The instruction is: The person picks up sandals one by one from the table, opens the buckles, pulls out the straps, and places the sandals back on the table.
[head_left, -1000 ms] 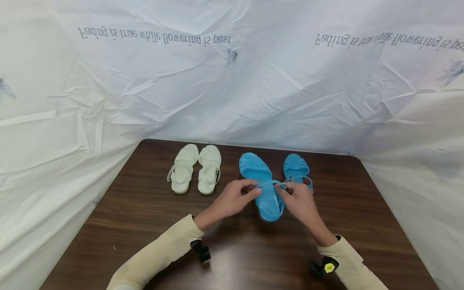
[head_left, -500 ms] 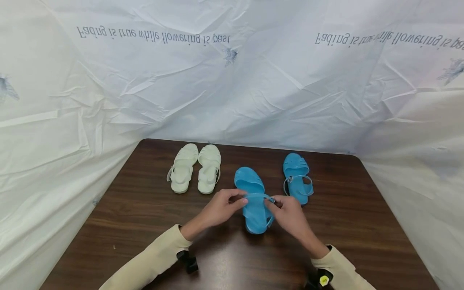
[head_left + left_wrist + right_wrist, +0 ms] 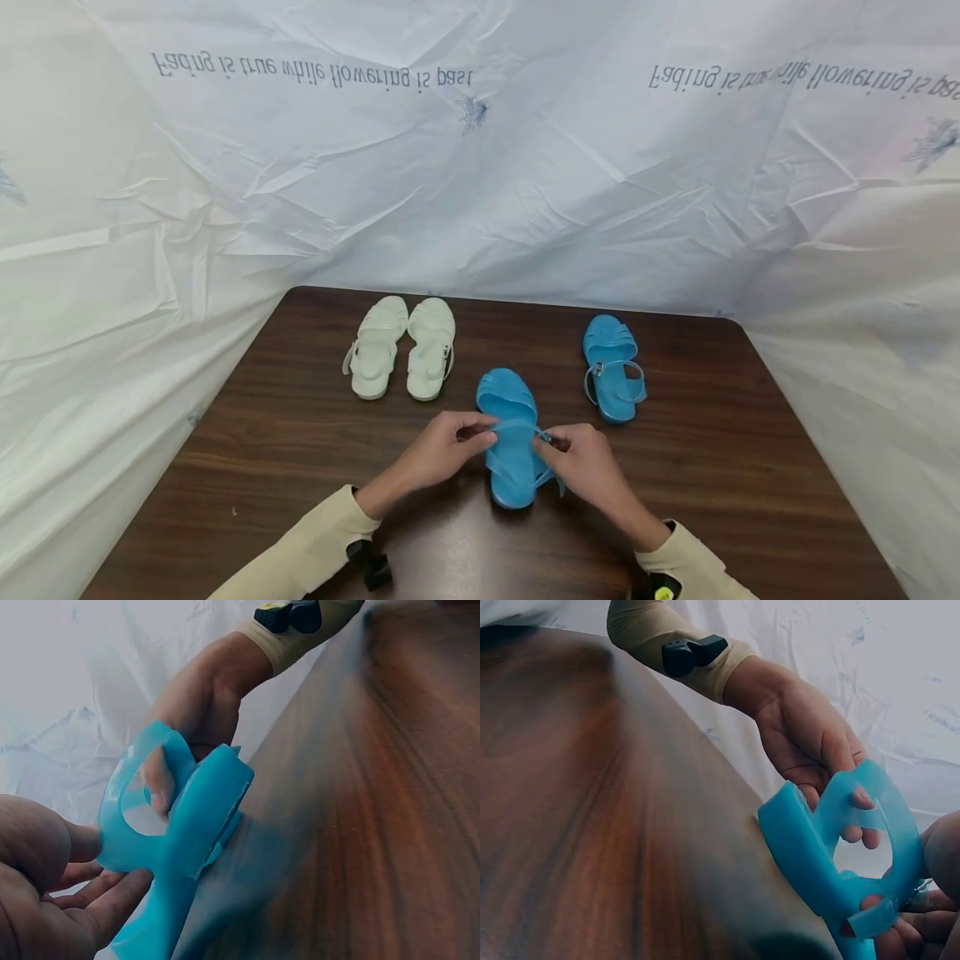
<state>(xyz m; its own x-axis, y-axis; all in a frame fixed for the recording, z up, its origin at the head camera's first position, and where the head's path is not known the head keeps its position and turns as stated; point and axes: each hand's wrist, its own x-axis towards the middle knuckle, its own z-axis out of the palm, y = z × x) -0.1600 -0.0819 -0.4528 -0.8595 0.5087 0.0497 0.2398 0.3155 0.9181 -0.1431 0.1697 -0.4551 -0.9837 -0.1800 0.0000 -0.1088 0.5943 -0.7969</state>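
A blue jelly sandal [image 3: 514, 467] is between my two hands near the middle of the table, toe pointing away. My left hand [image 3: 448, 448] pinches its ankle strap on the left side. On the right side my right hand [image 3: 588, 463] pinches the strap near the buckle, and a loose strap end hangs below. In the left wrist view the heel of the blue sandal [image 3: 210, 806] looks raised over the tabletop. The right wrist view shows the right hand [image 3: 939, 877] mostly cut off by the frame edge.
The other blue sandal [image 3: 617, 390] lies at the back right with its strap looped. Two white sandals [image 3: 372, 358] stand side by side at the back left. A dark wooden table [image 3: 300, 450] carries everything, and a white printed sheet [image 3: 465, 192] hangs behind it.
Both hands have carried the blue sandal toward me and slightly left, away from the other blue sandal, which is now fully uncovered. The white sandals have stayed put.
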